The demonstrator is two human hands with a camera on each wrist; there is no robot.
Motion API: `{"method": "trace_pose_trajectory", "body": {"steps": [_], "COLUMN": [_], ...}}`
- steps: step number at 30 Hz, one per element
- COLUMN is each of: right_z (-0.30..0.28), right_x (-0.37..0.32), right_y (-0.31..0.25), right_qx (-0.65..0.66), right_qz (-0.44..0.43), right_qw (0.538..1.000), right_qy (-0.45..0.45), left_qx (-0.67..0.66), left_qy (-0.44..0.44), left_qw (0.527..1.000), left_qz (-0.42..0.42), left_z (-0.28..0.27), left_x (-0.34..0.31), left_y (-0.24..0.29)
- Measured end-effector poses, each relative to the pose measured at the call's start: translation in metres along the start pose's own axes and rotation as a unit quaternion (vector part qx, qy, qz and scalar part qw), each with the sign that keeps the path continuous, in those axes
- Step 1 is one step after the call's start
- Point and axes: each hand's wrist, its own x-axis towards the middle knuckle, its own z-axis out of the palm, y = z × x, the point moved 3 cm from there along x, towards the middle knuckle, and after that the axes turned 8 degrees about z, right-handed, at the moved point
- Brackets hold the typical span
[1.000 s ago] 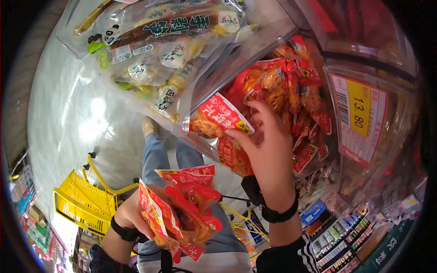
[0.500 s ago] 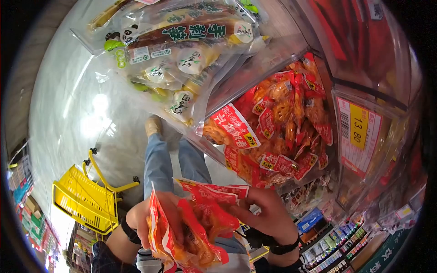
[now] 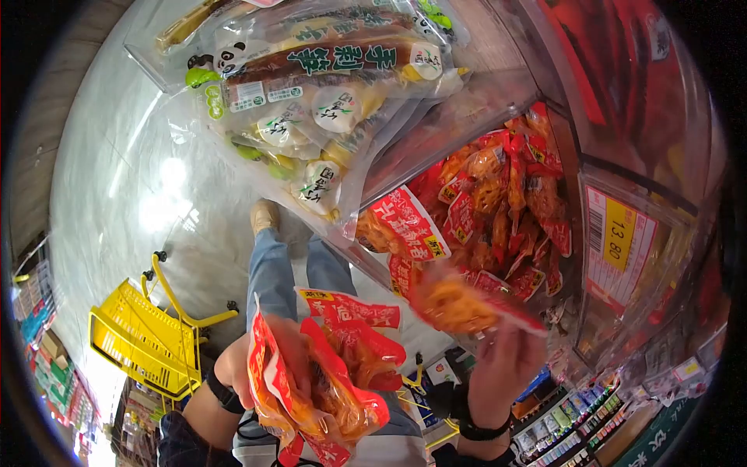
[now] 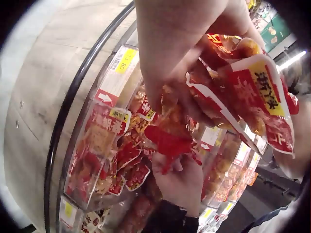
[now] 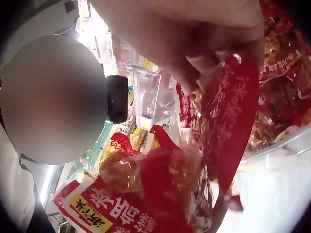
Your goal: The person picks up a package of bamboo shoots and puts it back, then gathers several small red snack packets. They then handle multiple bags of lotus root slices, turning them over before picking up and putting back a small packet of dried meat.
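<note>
In the head view my left hand (image 3: 240, 367) grips a bunch of clear snack packets (image 3: 342, 381) with red tops, low in front of my body. Brown-orange food shows through their plastic. To the right, my right hand (image 3: 507, 372) pinches the red edge of one similar packet (image 3: 455, 306), blurred, which overlaps the near edge of the bin's packets. The left wrist view shows that red-topped packet (image 4: 170, 143) at the right hand's fingers (image 4: 177, 170). In the right wrist view, a red packet (image 5: 228, 116) hangs from the right hand's fingertips, above the bunch.
A clear bin of the same packets (image 3: 498, 187) stands ahead, with a price tag (image 3: 618, 237) reading 13.80 to its right. Bagged bamboo shoots (image 3: 327, 62) lie at upper left. A yellow shopping basket cart (image 3: 144, 338) stands on the floor at left.
My right hand went from the bin to the bunch in my left hand, then moved away rightward with one packet in its fingers. The left hand keeps its grip on the bunch.
</note>
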Motion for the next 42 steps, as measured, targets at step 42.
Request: {"method": "trace_pose_trajectory", "body": {"steps": [42], "right_z": [-0.003], "right_x": [0.023], "right_y": [-0.001], "right_qx": [0.044], "right_qz": [0.224], "right_qw": [0.968], "right_qy": [-0.103], "left_qx": [0.067], "left_qy": [-0.027], "left_qw": [0.997], "left_qz": [0.011], "left_z": [0.016], "left_x": [0.036], "left_y": [-0.001]}}
